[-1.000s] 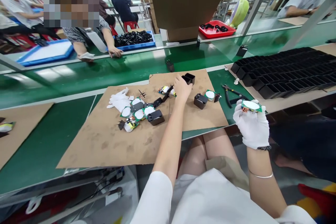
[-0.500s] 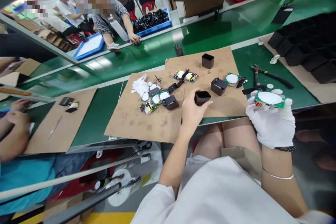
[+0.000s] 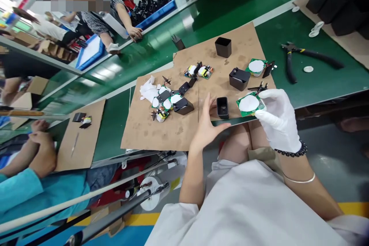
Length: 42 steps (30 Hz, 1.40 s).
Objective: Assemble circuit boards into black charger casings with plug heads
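Note:
My bare left hand (image 3: 208, 125) hovers over the near edge of the brown cardboard mat (image 3: 173, 132), fingers spread, just left of a small open black plastic housing (image 3: 222, 107) that stands on the mat. My right hand (image 3: 277, 117), in a white glove, pinches a green circuit board with a white round pad (image 3: 249, 104) right beside that housing. A second open black housing (image 3: 223, 46) stands at the far side of the mat.
More boards and black parts (image 3: 170, 102) and a white glove (image 3: 148, 89) lie on the mat's left; a closed black housing (image 3: 239, 78) and another board (image 3: 256, 66) sit at right. Black pliers (image 3: 300, 55) lie on the green belt. Another person's hands (image 3: 43, 150) are at left.
My left hand carried a black housing from the far side of the mat to the near edge and let it go. My right hand moved the board left, next to it.

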### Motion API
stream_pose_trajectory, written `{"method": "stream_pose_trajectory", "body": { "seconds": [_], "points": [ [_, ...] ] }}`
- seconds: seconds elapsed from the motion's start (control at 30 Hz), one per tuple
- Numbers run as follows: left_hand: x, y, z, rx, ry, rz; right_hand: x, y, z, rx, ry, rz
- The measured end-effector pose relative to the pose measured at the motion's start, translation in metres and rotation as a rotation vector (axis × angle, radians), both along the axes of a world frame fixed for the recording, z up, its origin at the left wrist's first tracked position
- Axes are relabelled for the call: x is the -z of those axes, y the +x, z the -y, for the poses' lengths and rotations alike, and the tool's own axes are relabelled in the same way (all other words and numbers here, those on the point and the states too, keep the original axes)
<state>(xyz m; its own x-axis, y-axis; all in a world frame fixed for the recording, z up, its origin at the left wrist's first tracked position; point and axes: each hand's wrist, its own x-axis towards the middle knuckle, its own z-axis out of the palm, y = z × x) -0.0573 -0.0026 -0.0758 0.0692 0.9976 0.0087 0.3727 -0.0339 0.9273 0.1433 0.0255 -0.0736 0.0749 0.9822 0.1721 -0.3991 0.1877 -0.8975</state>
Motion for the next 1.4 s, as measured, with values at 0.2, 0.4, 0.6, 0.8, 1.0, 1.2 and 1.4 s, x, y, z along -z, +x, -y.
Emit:
{"method": "stream_pose_trajectory", "body": {
  "seconds": [0.2, 0.4, 0.6, 0.8, 1.0, 1.2, 1.4],
  "points": [
    [0.004, -0.009, -0.026, 0.08, 0.049, 0.072, -0.007, -0.009, -0.001, -0.038, 0.292, 0.141],
    [-0.028, -0.003, -0.01, 0.067, 0.314, 0.028, -0.031, -0.013, 0.011, 0.047, 0.553, 0.181],
    [-0.057, -0.003, 0.001, 0.104, 0.454, -0.155, -0.044, -0.007, 0.017, -0.004, 0.61, 0.26],
    [-0.068, -0.004, 0.001, 0.123, 0.478, -0.227, -0.04, -0.002, 0.014, -0.043, 0.748, 0.283],
    [-0.069, -0.002, 0.003, 0.161, 0.479, -0.23, -0.046, 0.0, 0.018, -0.074, 0.671, 0.329],
    [-0.072, 0.0, 0.004, 0.171, 0.482, -0.256, -0.048, -0.001, 0.018, -0.069, 0.679, 0.454],
    [-0.077, 0.001, 0.006, 0.198, 0.466, -0.251, -0.043, -0.002, 0.02, -0.062, 0.617, 0.388]
  ]
}}
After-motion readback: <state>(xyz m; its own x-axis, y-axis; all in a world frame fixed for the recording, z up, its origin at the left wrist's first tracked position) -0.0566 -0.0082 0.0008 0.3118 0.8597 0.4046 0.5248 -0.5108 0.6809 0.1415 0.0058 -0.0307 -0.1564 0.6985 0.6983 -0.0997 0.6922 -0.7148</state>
